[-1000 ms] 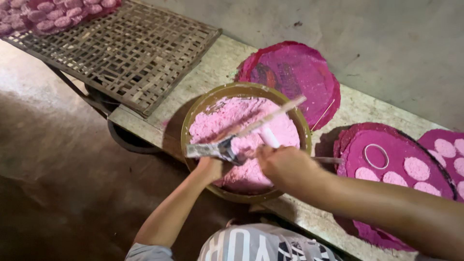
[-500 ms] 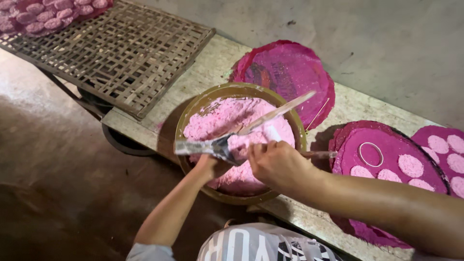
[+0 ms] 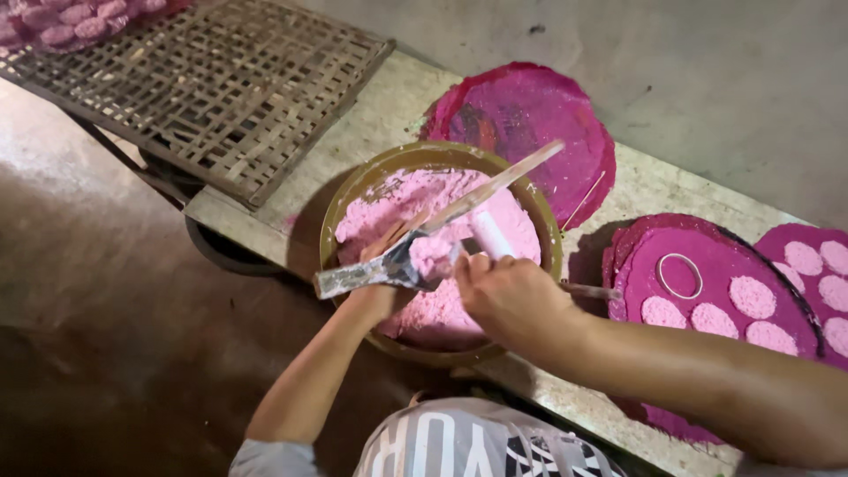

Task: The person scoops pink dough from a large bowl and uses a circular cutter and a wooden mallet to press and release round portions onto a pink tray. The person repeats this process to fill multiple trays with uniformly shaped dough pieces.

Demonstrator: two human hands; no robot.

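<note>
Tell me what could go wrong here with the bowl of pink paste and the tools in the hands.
The bowl sits near the bench's front edge, so a hard push from the left hand might tip it off. The paste-coated scraper juts past the rim and could drip onto the floor. The right hand works close to that blade and might get scraped.

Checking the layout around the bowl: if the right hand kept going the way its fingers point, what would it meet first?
The right hand points up-left over the bowl, so it would probably meet the pink paste first, or the flat scraper held by the left hand; depth is unclear.
</note>
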